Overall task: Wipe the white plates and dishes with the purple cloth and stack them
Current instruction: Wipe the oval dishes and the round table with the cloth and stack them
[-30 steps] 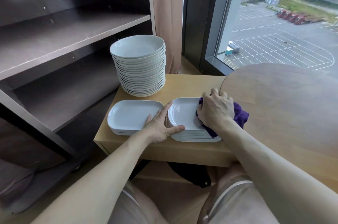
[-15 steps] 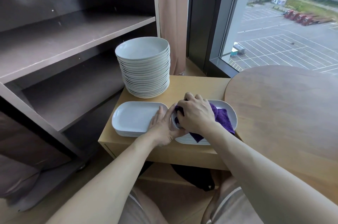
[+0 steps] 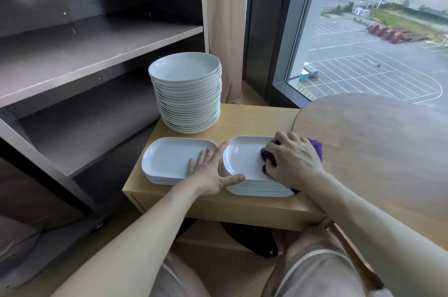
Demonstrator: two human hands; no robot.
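Two stacks of white rectangular dishes sit side by side on a low wooden cabinet [image 3: 254,117]. My right hand [image 3: 294,159] grips the bunched purple cloth [image 3: 268,154] and presses it on the right side of the top dish of the right stack [image 3: 242,160]. My left hand [image 3: 209,170] lies flat with straight fingers between the stacks, its thumb along the right stack's near edge and its fingers on the left stack [image 3: 169,158]. A tall stack of round white plates [image 3: 185,93] stands behind the left stack.
A dark shelf unit [image 3: 84,59] with bare shelves stands to the left. A round wooden tabletop [image 3: 375,151] overlaps the cabinet on the right. A window and a curtain [image 3: 224,29] are behind. A dark object [image 3: 249,238] lies below the cabinet.
My right hand has swept the purple cloth from the dish's left end back to its right side. My left hand has stayed flat between the two stacks.
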